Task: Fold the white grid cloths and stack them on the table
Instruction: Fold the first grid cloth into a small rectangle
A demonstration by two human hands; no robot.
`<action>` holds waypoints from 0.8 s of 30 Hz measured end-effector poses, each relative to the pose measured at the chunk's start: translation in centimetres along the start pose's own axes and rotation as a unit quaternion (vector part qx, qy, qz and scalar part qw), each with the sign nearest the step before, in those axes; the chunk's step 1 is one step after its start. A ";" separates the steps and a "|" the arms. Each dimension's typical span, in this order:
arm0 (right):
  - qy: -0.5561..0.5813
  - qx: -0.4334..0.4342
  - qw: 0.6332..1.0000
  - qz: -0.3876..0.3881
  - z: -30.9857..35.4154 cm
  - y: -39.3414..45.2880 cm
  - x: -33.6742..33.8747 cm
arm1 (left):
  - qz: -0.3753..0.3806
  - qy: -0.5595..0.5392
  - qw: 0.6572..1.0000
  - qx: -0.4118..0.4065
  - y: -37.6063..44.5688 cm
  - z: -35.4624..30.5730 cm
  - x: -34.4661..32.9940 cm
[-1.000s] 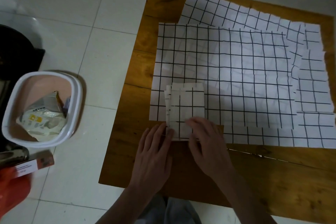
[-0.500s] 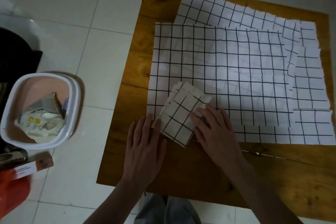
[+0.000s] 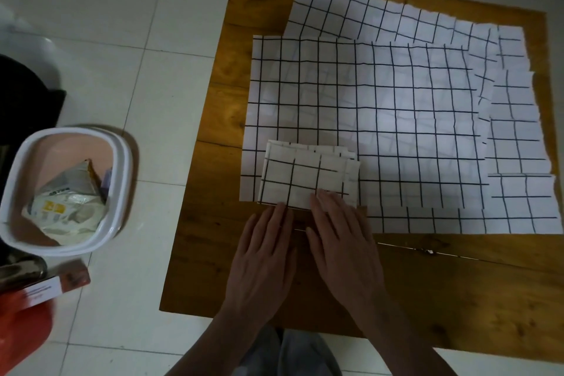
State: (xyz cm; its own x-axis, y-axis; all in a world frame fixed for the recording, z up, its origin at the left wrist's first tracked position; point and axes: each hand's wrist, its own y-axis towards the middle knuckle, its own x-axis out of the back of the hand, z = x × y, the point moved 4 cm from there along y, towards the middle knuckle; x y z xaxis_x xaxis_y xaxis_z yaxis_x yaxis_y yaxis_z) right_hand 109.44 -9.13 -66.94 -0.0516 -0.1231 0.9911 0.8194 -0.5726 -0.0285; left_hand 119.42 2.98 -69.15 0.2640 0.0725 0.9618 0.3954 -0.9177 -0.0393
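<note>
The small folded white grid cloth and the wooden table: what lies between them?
In the head view, the folded cloth lies on a large unfolded white grid cloth, which separates it from the table.

Both forearms are bare, no sleeves, rings or watch on the left hand [image 3: 262, 256] or right hand [image 3: 345, 241]; grey trousers [image 3: 290, 354] below the wrists.

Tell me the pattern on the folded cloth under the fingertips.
White with a black grid of thin lines, on the folded cloth; the head view shows it.
</note>
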 end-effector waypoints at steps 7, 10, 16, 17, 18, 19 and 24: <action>-0.013 0.060 0.995 0.078 0.9 -1.6 -1.9 | -0.002 0.008 1.000 -0.012 0.8 0.0 0.2; -0.010 0.053 0.994 0.092 0.8 -1.2 -2.1 | 0.006 0.004 1.000 -0.012 1.1 0.3 0.0; -0.009 0.025 0.995 0.091 0.9 -0.4 -1.8 | 0.009 0.000 1.000 0.011 1.1 0.8 0.1; -0.012 0.020 0.996 0.091 0.9 -0.4 -1.7 | 0.010 0.000 1.000 0.015 1.1 0.8 0.1; -0.014 0.019 0.996 0.092 0.9 -0.3 -1.6 | 0.012 -0.001 1.000 0.019 1.0 0.8 0.1; -0.013 0.022 0.995 0.094 0.8 -0.3 -1.7 | 0.015 -0.001 1.000 0.024 0.9 0.8 0.0; -0.019 0.021 0.995 0.096 -0.8 -0.6 -1.9 | 0.017 -0.005 0.999 0.038 0.7 0.9 -0.3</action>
State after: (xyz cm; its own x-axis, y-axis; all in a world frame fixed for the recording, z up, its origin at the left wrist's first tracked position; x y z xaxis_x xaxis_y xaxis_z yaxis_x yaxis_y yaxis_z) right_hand 108.56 -9.17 -68.90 0.1297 -0.1953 0.9721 0.8350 -0.5071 -0.2133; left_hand 120.36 2.68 -69.71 0.2877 0.0454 0.9566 0.4519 -0.8871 -0.0938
